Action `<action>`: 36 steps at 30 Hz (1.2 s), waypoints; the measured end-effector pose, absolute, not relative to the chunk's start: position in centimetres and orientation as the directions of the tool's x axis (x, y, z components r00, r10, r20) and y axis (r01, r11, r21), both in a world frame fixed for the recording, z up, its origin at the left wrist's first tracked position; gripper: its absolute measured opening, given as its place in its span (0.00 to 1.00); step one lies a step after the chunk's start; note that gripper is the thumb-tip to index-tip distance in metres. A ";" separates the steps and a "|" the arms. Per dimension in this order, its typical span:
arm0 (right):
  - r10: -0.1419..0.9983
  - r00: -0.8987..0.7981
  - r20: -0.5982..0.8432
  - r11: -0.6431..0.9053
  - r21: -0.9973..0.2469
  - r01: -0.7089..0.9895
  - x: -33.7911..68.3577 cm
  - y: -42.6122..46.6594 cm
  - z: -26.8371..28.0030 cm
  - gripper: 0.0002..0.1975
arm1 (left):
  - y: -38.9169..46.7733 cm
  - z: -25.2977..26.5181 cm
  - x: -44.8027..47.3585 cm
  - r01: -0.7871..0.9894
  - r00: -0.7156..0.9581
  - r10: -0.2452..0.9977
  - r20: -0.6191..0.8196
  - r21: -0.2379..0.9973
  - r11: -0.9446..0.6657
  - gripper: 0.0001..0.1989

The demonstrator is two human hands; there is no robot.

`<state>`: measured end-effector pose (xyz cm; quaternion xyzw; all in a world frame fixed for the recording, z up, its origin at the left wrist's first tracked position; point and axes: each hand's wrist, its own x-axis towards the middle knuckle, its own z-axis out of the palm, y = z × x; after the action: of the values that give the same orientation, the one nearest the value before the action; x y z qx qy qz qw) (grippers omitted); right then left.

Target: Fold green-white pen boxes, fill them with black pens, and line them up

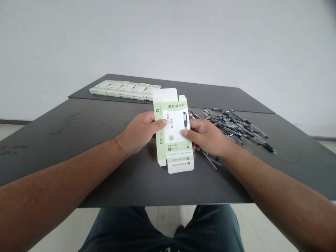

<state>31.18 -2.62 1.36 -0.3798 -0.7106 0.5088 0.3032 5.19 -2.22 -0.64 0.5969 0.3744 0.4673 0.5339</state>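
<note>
Pen carton being gripped in both hands above the table

Between the left hand and the right hand, the carton is being held over the middle of the table, short of its far edge. Its long sides are being pinched, each thumb being pressed onto the printed face and the other fingers being mostly hidden behind. The face is being turned toward the wearer, and flaps are being left sticking out at both ends. Whether the body is being kept fully flat cannot be told.

Around and beyond the right hand, loose pens are being spread in a tangled heap, reaching from the table's far edge into its right half, with a few being pointed toward the near edge. Across the seam, a row of cartons is being kept along the near edge of the farther tabletop, toward its left corner.

Creasing is being risked at the printed face, should the thumbs be pressed too hard. An end flap could be getting bent if it were caught on the tabletop. Pens are also being exposed to the right wrist: by a low sweep, some could be getting rolled toward the near edge.
</note>
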 end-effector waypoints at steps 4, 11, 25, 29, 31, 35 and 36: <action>0.887 -0.459 0.048 0.151 -0.970 0.190 31.2 -2.3 0.6 0.18 | -2.9 -0.1 5.2 0.004 0.401 0.911 0.098 0.994 -0.108 0.20; 0.872 -0.489 -0.002 0.093 -0.981 0.169 31.1 -2.3 0.8 0.14 | -2.9 -0.6 5.6 -0.088 0.365 0.926 0.096 0.994 -0.068 0.20; 0.910 -0.415 -0.020 0.004 -0.998 0.056 30.1 -2.4 0.8 0.21 | -3.1 -0.3 5.2 -0.017 0.453 0.888 0.080 0.997 -0.081 0.20; 0.941 -0.338 -0.001 0.003 -1.000 0.010 30.0 -2.2 0.7 0.20 | -3.2 0.0 4.9 0.063 0.498 0.864 0.075 0.991 -0.122 0.17; 0.958 -0.285 0.018 0.018 -1.000 0.000 30.1 -1.9 0.5 0.19 | -3.4 0.3 5.0 0.098 0.532 0.844 0.066 0.986 -0.138 0.15; 0.964 -0.261 0.056 0.066 -0.997 0.031 30.4 -1.5 0.1 0.19 | -3.6 0.6 5.1 0.135 0.507 0.857 0.090 0.974 -0.182 0.15; 0.957 -0.282 0.062 0.079 -0.996 0.046 30.5 -1.6 0.0 0.19 | -3.6 0.5 5.1 0.135 0.484 0.869 0.103 0.972 -0.191 0.16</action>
<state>30.52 -1.60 0.04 -0.4202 -0.5973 0.5330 0.4273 5.07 -3.59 0.55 0.6863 0.3656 0.3526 0.5205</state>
